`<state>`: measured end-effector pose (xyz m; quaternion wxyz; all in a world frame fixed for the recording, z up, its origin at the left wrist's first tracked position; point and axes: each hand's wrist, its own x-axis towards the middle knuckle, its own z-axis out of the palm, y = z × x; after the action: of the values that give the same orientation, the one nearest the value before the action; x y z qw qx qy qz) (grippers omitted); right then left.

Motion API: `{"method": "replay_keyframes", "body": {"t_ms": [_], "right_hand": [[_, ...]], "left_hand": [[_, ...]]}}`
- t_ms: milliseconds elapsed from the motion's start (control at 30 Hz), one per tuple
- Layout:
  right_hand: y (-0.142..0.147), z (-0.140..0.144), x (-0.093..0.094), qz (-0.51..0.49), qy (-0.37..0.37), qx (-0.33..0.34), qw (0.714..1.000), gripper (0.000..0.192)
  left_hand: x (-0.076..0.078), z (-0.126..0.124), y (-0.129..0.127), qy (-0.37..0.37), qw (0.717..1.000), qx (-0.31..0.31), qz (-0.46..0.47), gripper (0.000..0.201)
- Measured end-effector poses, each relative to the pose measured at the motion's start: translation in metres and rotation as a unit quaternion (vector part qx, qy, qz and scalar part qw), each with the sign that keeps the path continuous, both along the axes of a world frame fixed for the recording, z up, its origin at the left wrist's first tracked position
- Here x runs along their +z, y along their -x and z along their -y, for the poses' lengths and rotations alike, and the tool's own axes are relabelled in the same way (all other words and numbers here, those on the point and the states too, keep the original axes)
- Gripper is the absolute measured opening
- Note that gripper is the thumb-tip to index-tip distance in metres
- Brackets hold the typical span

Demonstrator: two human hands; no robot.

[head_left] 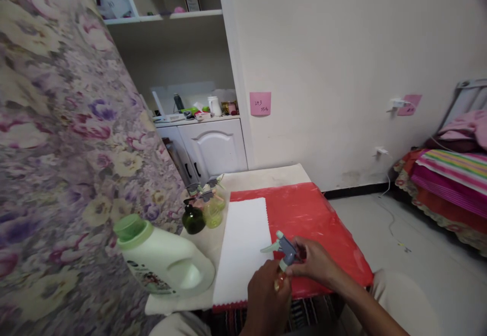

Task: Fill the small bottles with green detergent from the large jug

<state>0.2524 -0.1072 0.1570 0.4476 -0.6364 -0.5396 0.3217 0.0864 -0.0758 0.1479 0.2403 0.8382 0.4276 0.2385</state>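
Near the table's front edge, my left hand (264, 293) is wrapped around the small orange-tinted body of a spray bottle (280, 277). The bottle's grey trigger head (288, 250), with a pale green nozzle and lever, points up and to the left. My right hand (314, 262) has its fingers closed on the spray head and its collar from the right. Most of the bottle body is hidden in my left hand. Below and beside the hands lie a white sheet with a scalloped edge (245, 239) and a red plastic cover (304, 214).
A large pale green detergent jug (163, 260) stands at the table's left edge. Behind it are a dark green pump bottle (194, 218) and several spray bottles, one yellow-green (213, 213). A floral curtain (76, 148) hangs at left; a bed (449, 174) is at right.
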Motion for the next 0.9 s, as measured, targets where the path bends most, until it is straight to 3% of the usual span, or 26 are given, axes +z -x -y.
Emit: {"method": "replay_keyframes", "body": {"t_ms": [100,167,267,333,467,567,767,900], "right_hand": [[0.003,0.0,0.002,-0.09,0.002,0.063,0.994,0.026],[0.004,-0.001,0.005,-0.121,0.009,0.071,0.99,0.024],[0.001,-0.003,0.01,-0.122,0.004,0.06,0.991,0.022],[-0.003,-0.005,0.013,-0.122,-0.001,0.064,0.99,0.022],[-0.011,-0.005,0.018,-0.137,0.003,0.097,0.986,0.024],[-0.016,-0.004,0.026,-0.154,0.01,0.14,0.978,0.024],[-0.034,-0.004,0.042,-0.132,-0.006,0.204,0.97,0.033],[-0.042,-0.004,0.045,-0.144,-0.029,0.172,0.974,0.032]], "left_hand": [[-0.002,0.001,-0.002,0.015,1.0,-0.006,-0.014,0.011],[-0.001,0.001,-0.001,0.045,0.999,-0.016,-0.018,0.014],[0.001,0.002,0.002,0.085,0.996,-0.038,0.001,0.047],[0.001,0.004,0.004,0.087,0.995,-0.041,0.015,0.056],[0.0,0.003,0.007,0.104,0.993,-0.045,0.042,0.041],[0.0,-0.003,0.012,0.146,0.984,-0.076,0.068,0.041],[0.003,-0.013,0.023,0.323,0.921,-0.194,0.102,0.05],[0.006,-0.013,0.025,0.296,0.927,-0.193,0.124,0.055]]}}
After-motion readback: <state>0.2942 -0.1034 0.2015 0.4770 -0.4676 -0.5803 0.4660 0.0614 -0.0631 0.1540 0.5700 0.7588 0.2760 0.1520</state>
